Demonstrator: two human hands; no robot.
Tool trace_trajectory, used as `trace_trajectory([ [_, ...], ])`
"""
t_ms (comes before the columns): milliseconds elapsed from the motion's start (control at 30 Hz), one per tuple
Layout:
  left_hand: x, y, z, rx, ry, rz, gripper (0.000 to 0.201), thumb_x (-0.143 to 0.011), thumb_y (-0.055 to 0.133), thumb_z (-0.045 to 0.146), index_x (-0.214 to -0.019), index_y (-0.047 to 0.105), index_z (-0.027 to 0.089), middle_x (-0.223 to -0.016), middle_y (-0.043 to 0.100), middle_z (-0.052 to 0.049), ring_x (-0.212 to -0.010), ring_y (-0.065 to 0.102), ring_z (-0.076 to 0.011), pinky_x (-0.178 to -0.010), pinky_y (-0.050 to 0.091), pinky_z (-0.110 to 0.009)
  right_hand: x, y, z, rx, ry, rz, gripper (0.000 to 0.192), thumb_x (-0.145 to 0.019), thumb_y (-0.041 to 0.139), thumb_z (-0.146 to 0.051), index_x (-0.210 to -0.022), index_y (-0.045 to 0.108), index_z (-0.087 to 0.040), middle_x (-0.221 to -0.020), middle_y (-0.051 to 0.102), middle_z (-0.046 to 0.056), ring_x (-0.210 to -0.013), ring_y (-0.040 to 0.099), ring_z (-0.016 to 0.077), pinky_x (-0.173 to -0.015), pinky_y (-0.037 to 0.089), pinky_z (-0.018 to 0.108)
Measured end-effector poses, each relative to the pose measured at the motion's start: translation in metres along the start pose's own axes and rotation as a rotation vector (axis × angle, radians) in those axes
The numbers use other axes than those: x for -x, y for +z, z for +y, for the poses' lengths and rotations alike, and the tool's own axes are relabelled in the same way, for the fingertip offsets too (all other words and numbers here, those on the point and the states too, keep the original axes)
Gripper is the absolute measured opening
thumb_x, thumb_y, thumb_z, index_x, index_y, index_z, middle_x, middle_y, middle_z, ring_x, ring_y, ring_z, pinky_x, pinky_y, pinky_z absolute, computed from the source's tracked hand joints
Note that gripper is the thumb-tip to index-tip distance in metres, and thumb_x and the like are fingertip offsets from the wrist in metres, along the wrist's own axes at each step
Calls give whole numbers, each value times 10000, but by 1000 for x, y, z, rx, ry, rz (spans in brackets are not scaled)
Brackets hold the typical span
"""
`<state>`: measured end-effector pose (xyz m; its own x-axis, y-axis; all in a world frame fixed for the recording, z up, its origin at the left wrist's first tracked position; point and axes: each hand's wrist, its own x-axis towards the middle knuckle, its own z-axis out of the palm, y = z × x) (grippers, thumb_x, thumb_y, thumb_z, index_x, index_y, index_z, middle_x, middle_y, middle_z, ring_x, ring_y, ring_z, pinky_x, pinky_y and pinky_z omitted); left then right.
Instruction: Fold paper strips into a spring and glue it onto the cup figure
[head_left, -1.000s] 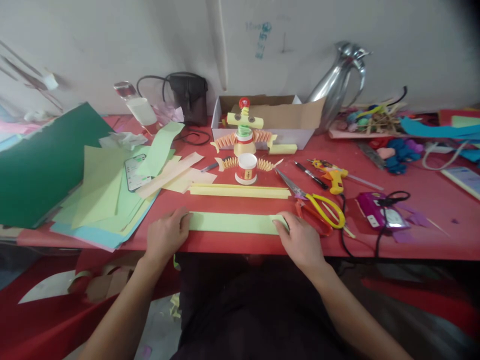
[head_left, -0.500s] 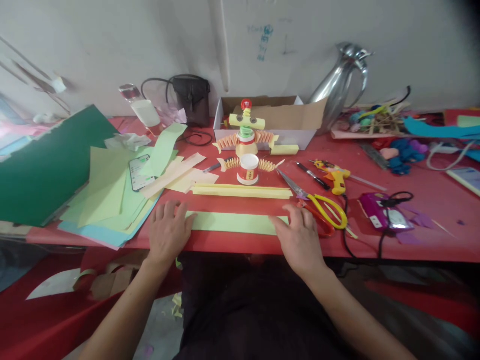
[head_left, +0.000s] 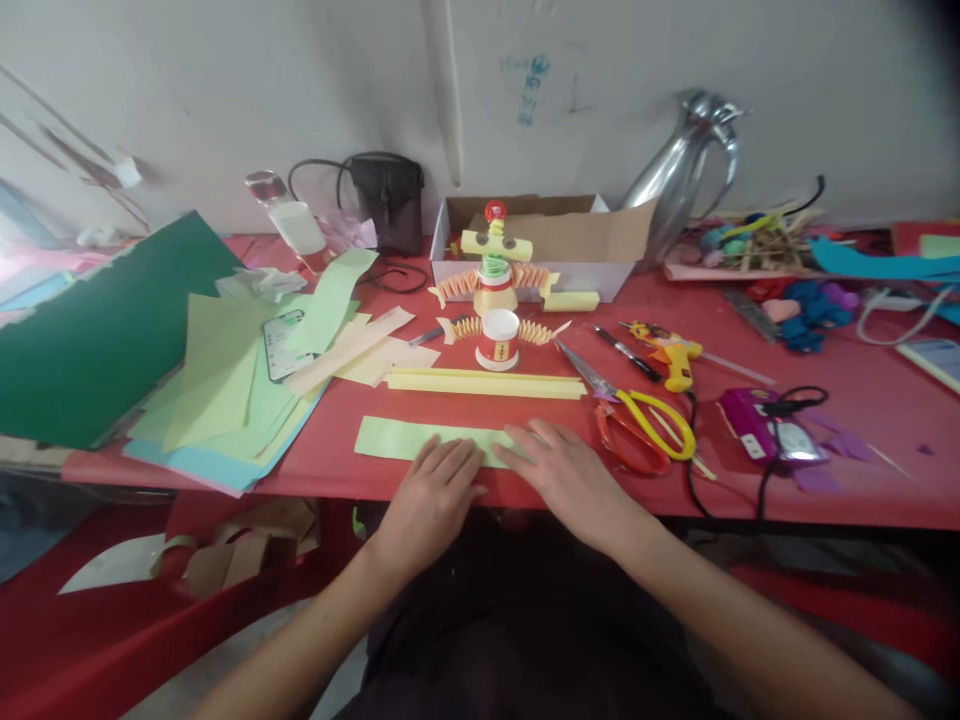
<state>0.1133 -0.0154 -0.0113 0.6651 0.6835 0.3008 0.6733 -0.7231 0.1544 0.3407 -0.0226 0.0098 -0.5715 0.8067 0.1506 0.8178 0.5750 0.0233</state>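
While loose sheets (head_left: pixel 217 375) are left piled at the left of the red table (head_left: pixel 330 458), a pale green strip (head_left: pixel 390 438) is laid flat near its front edge, apart from them. The strip's exposed left part is seen to be unpleated. Its middle is covered by the left hand (head_left: pixel 433 497), whose fingers are extended side by side and rested on the paper, not closed around it.

Behind, a yellow strip (head_left: pixel 486 384) is seen, apparently creased lengthwise. Beyond it, pleated arms are already joined to both sides of a small cup (head_left: pixel 498 348), though no head is mounted there; the paper figure (head_left: pixel 495 290) behind is fitted with head, neck and arms, and is judged nearly complete.

The green strip's right end is covered by the right hand (head_left: pixel 553 468), its fingers loosely spread, with no firm grip visible; whether a fold is started beneath cannot be told. The shaping and joining of this strip are judged undone. Farther right, the scissors (head_left: pixel 654 422) and glue gun (head_left: pixel 676 362) are left untouched.
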Motion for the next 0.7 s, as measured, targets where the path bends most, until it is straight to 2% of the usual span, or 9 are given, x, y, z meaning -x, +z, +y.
trace_trajectory([
  [167, 2, 3, 10, 62, -84, -6, 408, -940, 522, 316, -1329, 538, 196, -1328, 607, -144, -1243, 552, -291, -1129, 340, -594, -9, -3, -19, -119, 40, -23, 282, -927, 487, -76, -1150, 642, -149, -1149, 655, 113, -1053, 579, 259, -907, 502, 398],
  [267, 4, 0, 3, 79, -87, -39, 442, -928, 544, 334, -1350, 535, 202, -1384, 573, -143, -1304, 511, -286, -1142, 337, -571, -10, 4, -31, -178, 101, 17, 335, -956, 497, -193, -1274, 584, -134, -1138, 651, 130, -1039, 575, 266, -931, 492, 416],
  [333, 10, -3, -9, 66, -82, -68, 476, -940, 523, 344, -1403, 494, 241, -1464, 507, -117, -1375, 441, -267, -1150, 347, -524, -6, 11, -35, -187, 106, 59, 400, -974, 483, -250, -1354, 530, -135, -1233, 631, 146, -1120, 553, 282, -994, 459, 455],
  [433, 28, -14, -38, -28, -129, -108, 538, -952, 490, 379, -1476, 399, 293, -1538, 414, -75, -1420, 379, -246, -1158, 341, -472, 4, 22, -37, -182, 113, 78, 429, -990, 462, -276, -1394, 499, -136, -1392, 562, 138, -1262, 490, 298, -1090, 375, 516],
  [500, 44, -24, -59, -102, -188, -111, 564, -958, 470, 389, -1500, 361, 275, -1539, 404, -80, -1424, 370, -246, -1160, 333, -454, 11, 26, -37, -184, 125, 72, 448, -1000, 447, -293, -1419, 470, -138, -1456, 513, 121, -1326, 449, 293, -1128, 322, 544],
  [567, 56, -32, -70, -177, -250, -83, 557, -961, 460, 378, -1495, 374, 245, -1512, 441, -105, -1415, 383, -267, -1163, 313, -475, 15, 28, -38, -189, 142, 73, 454, -1009, 431, -296, -1434, 450, -139, -1494, 471, 111, -1370, 415, 282, -1148, 279, 562],
  [633, 59, -37, -66, -272, -321, -4, 521, -949, 483, 360, -1449, 443, 219, -1485, 474, -141, -1402, 395, -319, -1151, 294, -543, 16, 26, -40, -200, 164, 78, 441, -1015, 418, -288, -1430, 455, -145, -1502, 459, 107, -1388, 402, 274, -1153, 256, 571],
  [700, 50, -37, -50, -307, -304, 63, 441, -933, 512, 310, -1362, 531, 210, -1447, 514, -160, -1373, 430, -346, -1112, 337, -558, 13, 23, -43, -213, 188, 83, 409, -1014, 415, -269, -1398, 494, -154, -1474, 496, 109, -1366, 434, 272, -1144, 261, 569],
])
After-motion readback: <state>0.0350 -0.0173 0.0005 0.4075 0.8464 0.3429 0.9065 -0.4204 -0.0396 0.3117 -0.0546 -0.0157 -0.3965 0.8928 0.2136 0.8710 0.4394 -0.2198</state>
